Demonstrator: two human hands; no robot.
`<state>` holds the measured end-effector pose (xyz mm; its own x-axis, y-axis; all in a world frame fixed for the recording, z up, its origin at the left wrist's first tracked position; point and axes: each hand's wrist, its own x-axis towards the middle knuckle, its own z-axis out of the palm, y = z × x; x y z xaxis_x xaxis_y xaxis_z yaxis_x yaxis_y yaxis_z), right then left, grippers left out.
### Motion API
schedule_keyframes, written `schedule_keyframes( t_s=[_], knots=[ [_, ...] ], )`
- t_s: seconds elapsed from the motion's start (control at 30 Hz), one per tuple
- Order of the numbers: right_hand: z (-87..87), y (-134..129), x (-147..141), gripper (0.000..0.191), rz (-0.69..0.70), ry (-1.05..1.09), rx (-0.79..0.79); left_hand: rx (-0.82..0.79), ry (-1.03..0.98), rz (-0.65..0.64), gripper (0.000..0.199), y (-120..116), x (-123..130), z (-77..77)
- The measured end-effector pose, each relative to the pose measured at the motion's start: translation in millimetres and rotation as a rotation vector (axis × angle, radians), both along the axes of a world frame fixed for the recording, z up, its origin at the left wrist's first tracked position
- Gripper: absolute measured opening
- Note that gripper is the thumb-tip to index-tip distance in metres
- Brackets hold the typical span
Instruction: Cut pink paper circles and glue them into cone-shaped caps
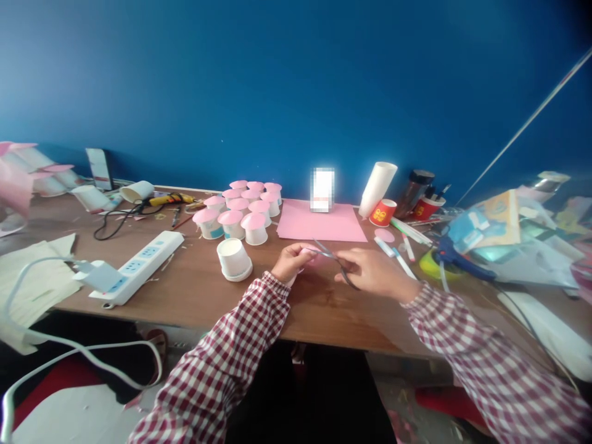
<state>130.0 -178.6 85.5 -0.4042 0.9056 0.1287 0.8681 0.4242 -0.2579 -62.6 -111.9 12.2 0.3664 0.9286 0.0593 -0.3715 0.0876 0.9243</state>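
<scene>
Near the table's front middle, my left hand (290, 261) pinches a small piece of pink paper (307, 254). Its fingers are closed on the paper. My right hand (370, 271) is wrapped round the handles of a pair of scissors (343, 269), whose blades point left and lie at the pink paper. Beyond both hands lies a stack of pink sheets (319, 225). To the left of my left hand, a white paper cup (234, 259) stands upside down on the table, with several cups topped by pink paper discs (254, 221) behind it.
A white power strip (143, 265) lies at the left on the brown table (194, 302). Red cups (382, 213), a tall stack of white cups (379, 188) and pens (402, 262) are at the right. A blue glue gun (467, 262) and plastic bags sit farther right.
</scene>
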Motion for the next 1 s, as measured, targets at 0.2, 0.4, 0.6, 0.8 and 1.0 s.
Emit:
schedule_keyframes(
  t_s=[0.2,0.4,0.6,0.8,1.0],
  knots=[
    [1.3,1.7,-0.2,0.030,0.001,-0.028,-0.016,0.039,0.052,0.021,0.025,3.0,2.0,-7.3],
    [1.8,1.3,-0.4,0.028,0.007,-0.022,-0.030,0.057,0.068,0.028,0.027,4.1,2.4,-9.4],
    [1.9,0.9,-0.7,0.028,0.019,-0.014,-0.032,0.063,0.039,0.025,0.024,5.6,2.6,-11.5],
    [2.5,1.8,0.0,0.030,0.026,-0.007,-0.047,0.069,0.038,0.026,0.025,6.3,2.2,-13.0],
    [4.9,1.4,0.6,0.030,0.014,-0.015,-0.071,0.039,0.090,0.057,0.028,5.4,1.8,-11.6]
  ],
)
